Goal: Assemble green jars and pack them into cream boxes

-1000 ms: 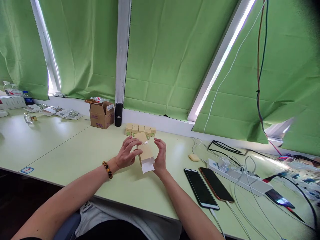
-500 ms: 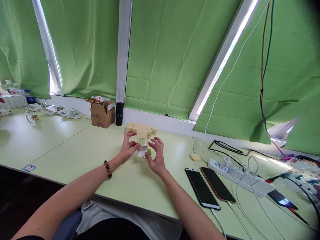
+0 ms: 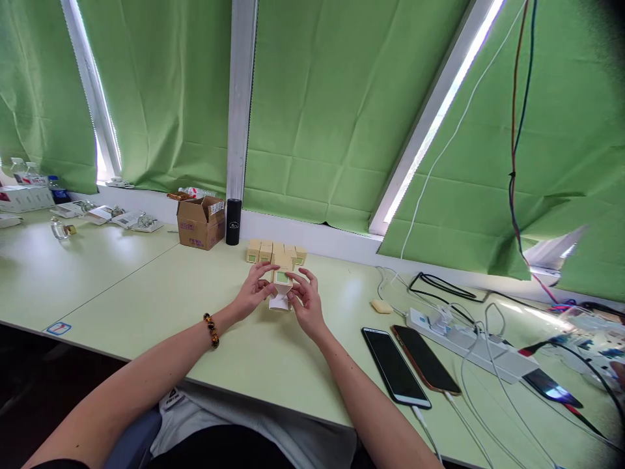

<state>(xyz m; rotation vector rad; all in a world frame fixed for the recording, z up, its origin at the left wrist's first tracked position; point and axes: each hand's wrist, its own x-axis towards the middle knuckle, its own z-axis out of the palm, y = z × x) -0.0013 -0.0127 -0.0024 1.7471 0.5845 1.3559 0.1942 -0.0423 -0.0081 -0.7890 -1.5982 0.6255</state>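
Observation:
Between my two hands is a small cream cardboard box (image 3: 282, 268) with a green square on its face. A white flap (image 3: 279, 303) hangs open at its near end. My left hand (image 3: 252, 292) grips the left side, thumb low and fingers higher up. From the other side, my right hand (image 3: 308, 306) holds the box with bent fingers, its thumb close to the open end. What lies inside the box cannot be made out. Just behind it stands a row of several similar small boxes (image 3: 252, 251).
Two phones (image 3: 396, 368) lie at the right beside a white power strip (image 3: 463, 345) and tangled cables. A yellowish block (image 3: 381, 307) sits nearby. At the back are a brown carton (image 3: 200, 225) and a black tumbler (image 3: 233, 223). A glass bottle (image 3: 60, 228) lies far left.
A small green item at my right fingertips no longer shows. The box's near end has tipped up towards me, and my right hand has closed in on its side.

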